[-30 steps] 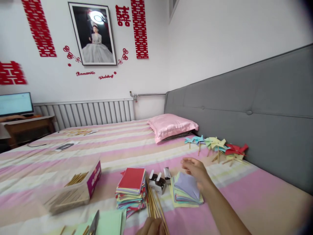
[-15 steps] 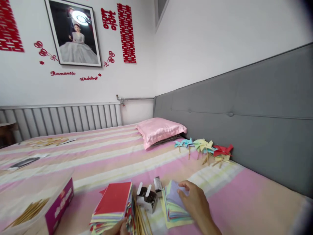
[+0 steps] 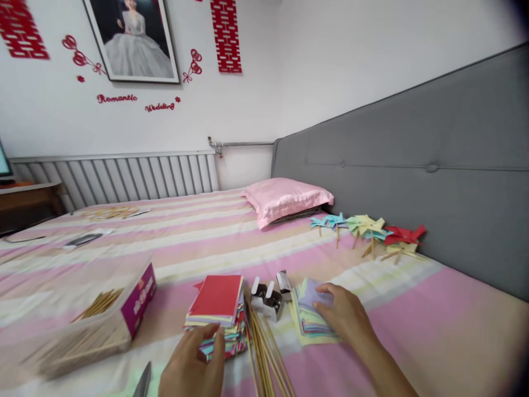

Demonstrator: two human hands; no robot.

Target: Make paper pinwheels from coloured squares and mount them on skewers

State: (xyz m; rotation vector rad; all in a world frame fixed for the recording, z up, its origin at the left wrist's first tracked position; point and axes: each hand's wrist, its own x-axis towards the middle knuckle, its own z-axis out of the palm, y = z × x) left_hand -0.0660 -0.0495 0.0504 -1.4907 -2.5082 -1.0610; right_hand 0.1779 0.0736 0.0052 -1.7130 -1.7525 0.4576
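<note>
My left hand [image 3: 194,358] is at the near side of a thick stack of coloured paper squares with a red sheet [image 3: 217,296] on top. Its thumb and index finger are apart with nothing between them. My right hand [image 3: 349,314] lies over the right edge of a smaller paper stack [image 3: 314,325], thumb and forefinger spread on the lavender top sheet [image 3: 313,295]. Thin wooden sticks [image 3: 264,353] lie between the stacks. Beyond them stand small white boxes [image 3: 266,302] with open flaps and small dark pieces inside.
At left is a clear plastic box [image 3: 95,331] of wooden sticks with a purple label. A dark blade tip [image 3: 143,380] shows at the bottom edge. Several paper pinwheels [image 3: 366,225] lie by the grey headboard [image 3: 392,143], near a pink pillow [image 3: 289,198].
My left hand has risen further into view beside the red-topped stack, its fingers now apart. My right hand stays at the lavender sheet. The view has tilted down and turned left.
</note>
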